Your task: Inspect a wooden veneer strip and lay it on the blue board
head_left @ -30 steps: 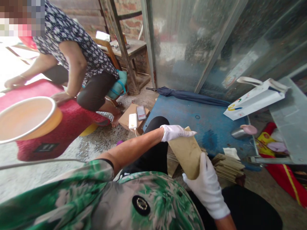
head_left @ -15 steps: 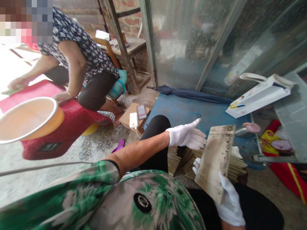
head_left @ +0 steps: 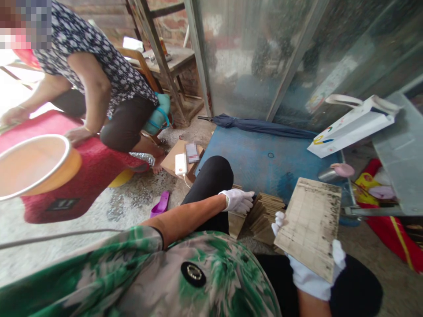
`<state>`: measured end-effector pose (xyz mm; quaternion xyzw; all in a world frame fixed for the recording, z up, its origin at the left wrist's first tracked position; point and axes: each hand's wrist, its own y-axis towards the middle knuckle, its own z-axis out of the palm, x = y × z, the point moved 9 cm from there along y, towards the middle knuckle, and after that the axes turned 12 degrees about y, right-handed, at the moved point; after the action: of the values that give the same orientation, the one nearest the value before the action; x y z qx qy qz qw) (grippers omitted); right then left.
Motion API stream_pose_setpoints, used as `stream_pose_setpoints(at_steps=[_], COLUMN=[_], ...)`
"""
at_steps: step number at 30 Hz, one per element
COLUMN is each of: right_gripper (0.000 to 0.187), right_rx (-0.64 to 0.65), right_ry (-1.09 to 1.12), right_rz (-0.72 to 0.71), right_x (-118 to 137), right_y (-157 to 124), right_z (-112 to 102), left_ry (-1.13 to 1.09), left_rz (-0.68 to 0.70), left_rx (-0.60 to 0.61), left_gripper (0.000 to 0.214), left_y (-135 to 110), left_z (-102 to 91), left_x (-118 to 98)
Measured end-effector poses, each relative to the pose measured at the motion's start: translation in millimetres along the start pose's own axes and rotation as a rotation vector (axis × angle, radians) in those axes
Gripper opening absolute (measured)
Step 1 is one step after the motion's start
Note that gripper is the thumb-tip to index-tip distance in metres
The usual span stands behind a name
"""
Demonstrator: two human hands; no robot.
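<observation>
Right hand (head_left: 312, 268), white glove: fingers curled under and around the lower edge of a stained, gridded board (head_left: 310, 226), held tilted above the lap, face up. Left hand (head_left: 237, 200), white glove: fingers bent and resting on the near end of a stack of thin boards (head_left: 264, 212) standing fanned on the floor beside the knee; whether it pinches one cannot be told. Blue platform (head_left: 257, 152) behind the stack, bearing a folded umbrella (head_left: 257, 127) and a white paper bag (head_left: 353, 127). Metal cup with pink lid (head_left: 335, 171) at its right edge. Purple slipper (head_left: 160, 204) on the floor. Second person (head_left: 99, 83), seated left, hands on a red mat (head_left: 89, 171); orange basin (head_left: 33, 165) in front.
</observation>
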<state>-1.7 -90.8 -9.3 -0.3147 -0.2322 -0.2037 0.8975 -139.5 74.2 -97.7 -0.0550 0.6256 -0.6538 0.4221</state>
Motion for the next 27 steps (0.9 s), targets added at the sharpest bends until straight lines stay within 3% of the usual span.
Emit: stream_pose_setpoints(at_steps=[8, 15, 21, 24, 27], right_gripper=[0.098, 0.092, 0.091, 0.089, 0.09], right_rx=[-0.028, -0.026, 0.005, 0.007, 0.01], right_ry=[0.038, 0.065, 0.065, 0.064, 0.066], right_rz=[-0.004, -0.004, -0.004, -0.014, -0.015], right_x=[-4, -3, -5, -5, -6], right_y=[1, 2, 3, 3, 3], right_z=[3, 5, 7, 6, 5], left_ry=[0.016, 0.013, -0.033, -0.133, -0.154], left_rz=[0.001, 0.09, 0.254, 0.341, 0.398], left_rx=[-0.078, -0.032, 0.063, 0.11, 0.082], left_gripper=[0.031, 0.033, 0.056, 0.071, 0.072], left_y=[-7, -37, -71, -77, -74], left_z=[-2.0, -10.1, -43.7, -51.9, -53.4], left_x=[-1, -20, -37, -42, -46])
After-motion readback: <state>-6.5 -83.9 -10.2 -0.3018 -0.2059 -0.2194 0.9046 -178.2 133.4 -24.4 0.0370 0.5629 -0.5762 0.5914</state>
